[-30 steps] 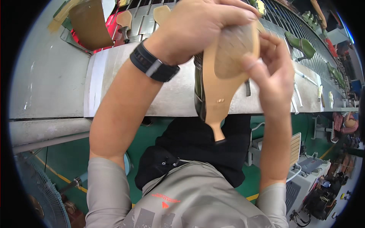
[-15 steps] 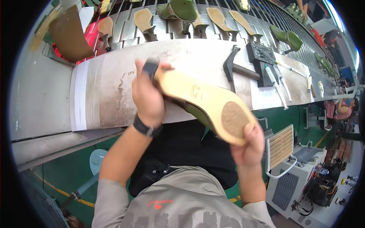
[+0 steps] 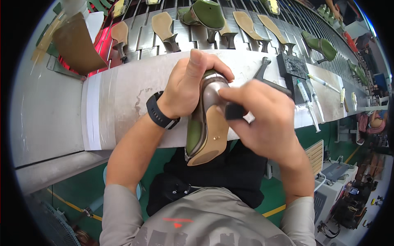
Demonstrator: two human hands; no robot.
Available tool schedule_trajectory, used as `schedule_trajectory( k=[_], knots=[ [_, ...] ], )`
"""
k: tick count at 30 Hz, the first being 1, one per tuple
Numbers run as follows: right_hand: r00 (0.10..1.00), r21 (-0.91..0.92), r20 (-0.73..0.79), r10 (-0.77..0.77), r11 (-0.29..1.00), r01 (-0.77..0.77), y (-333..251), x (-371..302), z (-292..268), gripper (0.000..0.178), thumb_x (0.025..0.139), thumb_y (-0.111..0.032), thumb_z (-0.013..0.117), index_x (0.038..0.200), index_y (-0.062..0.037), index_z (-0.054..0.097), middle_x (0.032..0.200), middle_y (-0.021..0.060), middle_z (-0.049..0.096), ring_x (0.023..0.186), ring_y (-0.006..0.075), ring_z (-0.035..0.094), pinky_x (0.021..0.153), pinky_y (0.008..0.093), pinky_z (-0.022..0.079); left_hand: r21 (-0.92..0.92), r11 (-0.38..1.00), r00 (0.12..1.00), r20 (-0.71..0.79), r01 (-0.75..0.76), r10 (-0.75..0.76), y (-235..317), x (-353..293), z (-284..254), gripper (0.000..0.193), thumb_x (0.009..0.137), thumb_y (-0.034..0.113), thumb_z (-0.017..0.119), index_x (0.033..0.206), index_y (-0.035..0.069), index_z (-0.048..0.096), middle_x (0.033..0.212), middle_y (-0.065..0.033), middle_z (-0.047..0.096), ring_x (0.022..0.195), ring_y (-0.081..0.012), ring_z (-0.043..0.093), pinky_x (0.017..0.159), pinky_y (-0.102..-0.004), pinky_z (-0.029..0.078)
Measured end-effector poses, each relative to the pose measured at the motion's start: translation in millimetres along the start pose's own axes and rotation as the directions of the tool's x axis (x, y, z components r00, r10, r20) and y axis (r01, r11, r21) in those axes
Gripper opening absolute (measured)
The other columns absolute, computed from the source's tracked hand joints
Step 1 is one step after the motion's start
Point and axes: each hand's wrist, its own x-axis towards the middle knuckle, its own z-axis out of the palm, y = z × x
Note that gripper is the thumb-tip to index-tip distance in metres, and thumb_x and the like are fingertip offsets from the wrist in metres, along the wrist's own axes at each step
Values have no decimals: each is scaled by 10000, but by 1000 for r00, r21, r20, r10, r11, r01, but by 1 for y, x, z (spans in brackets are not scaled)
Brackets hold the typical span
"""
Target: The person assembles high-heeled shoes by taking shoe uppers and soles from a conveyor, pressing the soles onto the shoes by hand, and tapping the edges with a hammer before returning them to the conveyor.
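Observation:
I hold an olive-green high-heeled shoe (image 3: pixel 205 131) sole-up over the edge of the metal workbench (image 3: pixel 123 102), its tan sole facing me and the toe pointing toward my body. My left hand (image 3: pixel 188 84) wraps the heel end, thumb up; a black watch sits on that wrist. My right hand (image 3: pixel 262 119) grips the shoe from the right and presses on the black heel tip (image 3: pixel 234 110).
A hammer (image 3: pixel 271 78), a black block (image 3: pixel 293 65) and white tubes (image 3: pixel 310 102) lie on the bench to the right. Beyond it a slatted conveyor (image 3: pixel 143 39) carries tan soles with heels and green shoes on lasts. A brown cardboard piece (image 3: pixel 76 47) stands at the far left.
The shoe has been turned from lying across, toe to the right, to pointing toe toward me. My right hand moved from the toe up to the heel.

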Motion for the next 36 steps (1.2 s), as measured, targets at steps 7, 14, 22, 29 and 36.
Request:
schedule_trajectory(
  k=[7,14,22,29,36],
  knots=[
    [952,-219,-180,-248,954,207,3,-12,22,461,599,-58,764,1041,70,747,813,66,619,613,180,586,503,292,462,23,1000,1000,-28,11,-10,-4,-2,-3,1078,1044,774,24,985,-27,743,1002,-133,685,969,-227,631,940,-355,487],
    [936,-250,-217,-276,943,220,10,-11,33,444,614,-58,751,1042,60,751,824,61,631,620,180,594,509,299,468,57,998,1000,-29,-3,4,-3,-4,-6,1098,1020,813,30,978,-17,749,997,-124,684,964,-226,632,933,-359,481],
    [951,-267,-183,-248,944,194,7,-8,37,384,637,-86,741,1007,13,751,784,23,592,616,166,558,511,305,405,53,997,998,-11,-53,54,-5,-8,-12,989,1048,770,160,987,-29,739,1010,-125,689,959,-218,630,926,-351,476],
    [949,120,-276,153,985,-124,34,7,50,259,829,-163,845,1026,-39,733,843,61,672,660,208,630,595,337,508,-305,948,992,-56,88,-110,-15,6,-32,284,1018,218,589,1003,-24,737,980,-106,730,911,-148,647,851,-286,509],
    [728,598,33,685,570,-564,27,-17,36,306,997,-265,771,971,38,737,771,47,716,709,65,635,639,257,519,-235,966,979,-146,104,-141,-18,12,-30,371,983,249,514,1001,-69,704,971,-139,710,915,-194,640,882,-310,498]
  ],
)
